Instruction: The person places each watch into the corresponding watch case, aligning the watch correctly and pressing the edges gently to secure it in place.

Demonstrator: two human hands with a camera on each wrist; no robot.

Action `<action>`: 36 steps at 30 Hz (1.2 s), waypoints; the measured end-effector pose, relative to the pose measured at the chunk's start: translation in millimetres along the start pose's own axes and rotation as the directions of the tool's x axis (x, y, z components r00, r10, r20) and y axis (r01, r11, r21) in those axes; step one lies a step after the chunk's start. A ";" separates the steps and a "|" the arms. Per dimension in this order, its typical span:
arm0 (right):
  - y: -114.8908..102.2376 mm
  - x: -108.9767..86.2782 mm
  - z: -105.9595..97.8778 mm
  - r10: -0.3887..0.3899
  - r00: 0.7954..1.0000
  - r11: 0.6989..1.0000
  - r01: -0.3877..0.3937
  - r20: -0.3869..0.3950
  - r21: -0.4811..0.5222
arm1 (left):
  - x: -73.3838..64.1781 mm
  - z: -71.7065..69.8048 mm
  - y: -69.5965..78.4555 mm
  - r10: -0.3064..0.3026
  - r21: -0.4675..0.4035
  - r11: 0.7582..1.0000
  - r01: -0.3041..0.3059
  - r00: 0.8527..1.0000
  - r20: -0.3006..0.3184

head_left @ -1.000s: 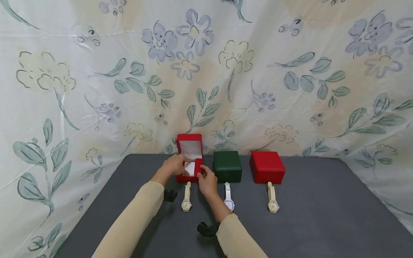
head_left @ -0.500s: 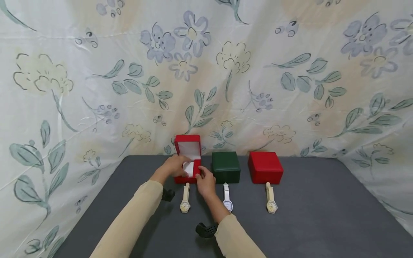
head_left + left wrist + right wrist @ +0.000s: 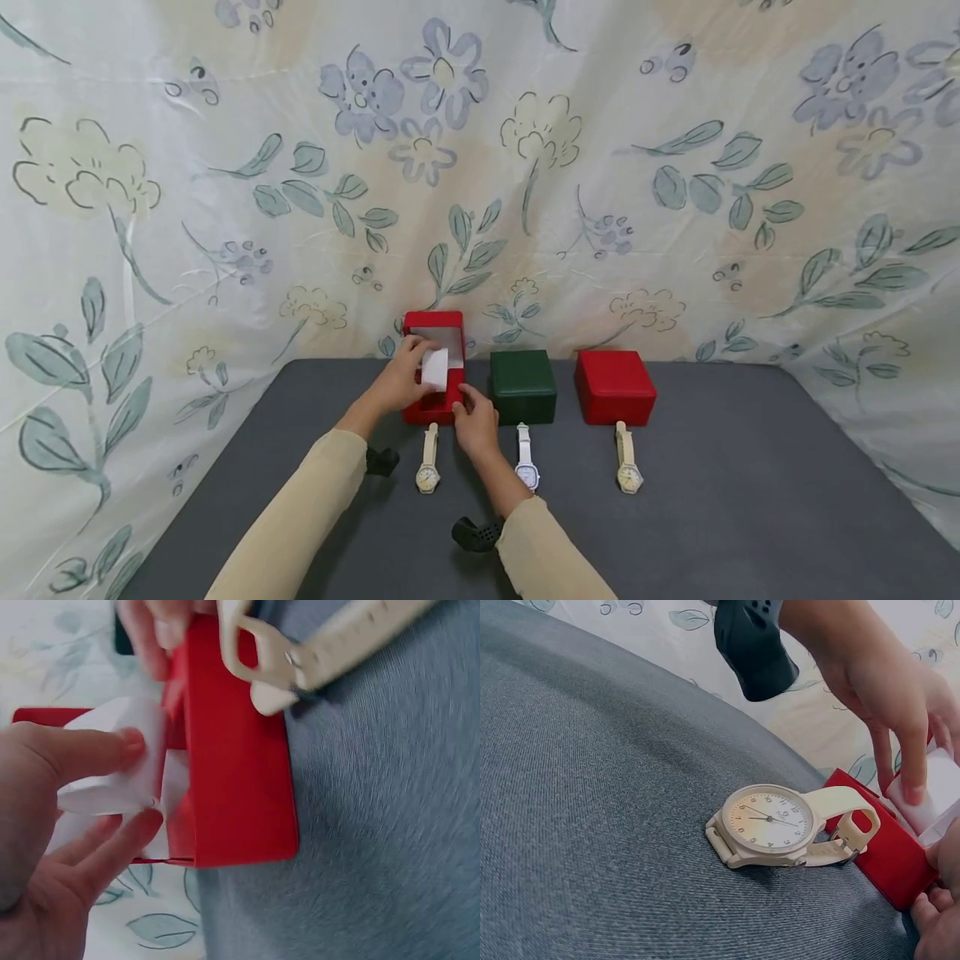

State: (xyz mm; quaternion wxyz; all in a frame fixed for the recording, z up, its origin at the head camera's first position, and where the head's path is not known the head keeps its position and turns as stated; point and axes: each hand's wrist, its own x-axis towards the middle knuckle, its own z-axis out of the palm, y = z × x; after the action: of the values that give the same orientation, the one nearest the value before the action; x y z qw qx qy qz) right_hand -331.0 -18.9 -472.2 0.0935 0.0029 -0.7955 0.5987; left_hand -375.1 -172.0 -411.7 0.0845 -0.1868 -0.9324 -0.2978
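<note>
My left hand (image 3: 396,379) pinches a white watch pillow (image 3: 435,370) between thumb and fingers. The pillow is raised and tilted above an open red watch box (image 3: 244,761), whose lid stands upright at the back with a pale lining. My right hand (image 3: 477,425) grips the right front corner of this box, thumb toward the front. In the left wrist view, something white shows inside the box behind the pillow. Just in front of the box lies a cream-strapped watch (image 3: 769,821) with a round dial, its strap end close to the front wall.
Right of the open box stand a closed green box (image 3: 523,387) and a closed red box (image 3: 617,387). A white watch (image 3: 527,467) lies before the green one, partly behind my right forearm. Another cream watch (image 3: 628,467) lies before the red one. A floral cloth (image 3: 750,250) hangs behind the grey table (image 3: 735,492).
My left hand has lifted the white pillow up out of the red box and tilted it. The right hand keeps its hold on the corner.
</note>
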 end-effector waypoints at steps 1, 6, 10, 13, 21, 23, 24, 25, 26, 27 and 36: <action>-0.7 -0.2 0.2 -0.002 1.000 1.000 0.002 -0.005 -0.004 | -2.3 -1.5 -0.8 -0.013 -0.047 0.999 0.013 1.000 -0.004; -1.8 0.3 -0.1 -0.023 0.999 0.999 0.022 -0.030 -0.034 | -22.8 -8.0 -5.7 -0.094 -0.244 0.965 0.097 0.995 0.021; 0.4 1.4 -4.2 -0.094 0.996 0.992 0.093 -0.008 -0.087 | -42.8 -10.0 -7.9 -0.121 -0.345 0.931 0.120 0.992 0.019; 2.3 -1.0 -8.0 -0.163 0.986 0.980 0.164 0.023 -0.112 | -56.9 -11.6 -10.5 -0.142 -0.380 0.915 0.133 0.990 0.005; -6.4 -11.3 -17.3 -0.300 0.948 0.943 0.311 0.104 -0.117 | -83.6 -20.2 -15.8 -0.141 -0.439 0.890 0.124 0.990 -0.008; -8.6 -14.6 -19.4 -0.308 0.943 0.938 0.323 0.125 -0.129 | -88.0 -21.3 -16.1 -0.138 -0.448 0.886 0.124 0.990 0.000; -9.5 -16.5 -20.6 -0.308 0.941 0.936 0.326 0.138 -0.133 | -89.8 -21.2 -16.6 -0.140 -0.445 0.886 0.128 0.990 0.006; -10.2 -18.5 -22.0 -0.310 0.938 0.934 0.330 0.152 -0.135 | -91.5 -21.0 -17.0 -0.141 -0.443 0.887 0.132 0.990 0.014; -10.7 -20.6 -23.6 -0.310 0.936 0.933 0.333 0.168 -0.136 | -92.7 -20.7 -17.3 -0.145 -0.447 0.883 0.140 0.989 0.024; -11.1 -22.4 -25.2 -0.311 0.932 0.931 0.338 0.186 -0.136 | -93.6 -20.2 -17.7 -0.145 -0.449 0.882 0.144 0.989 0.032; -11.9 -33.9 -36.9 -0.203 0.855 0.912 0.343 0.478 -0.227 | -93.7 -18.3 -19.4 -0.135 -0.462 0.875 0.147 0.989 0.060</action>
State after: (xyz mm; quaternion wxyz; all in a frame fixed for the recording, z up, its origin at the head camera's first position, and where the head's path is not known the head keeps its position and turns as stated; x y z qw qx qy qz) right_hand -290.9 9.2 -456.3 -0.0064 0.2393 -0.8691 0.4329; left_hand -296.2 -225.3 -432.2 0.0031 -0.1370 -0.8459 -0.5154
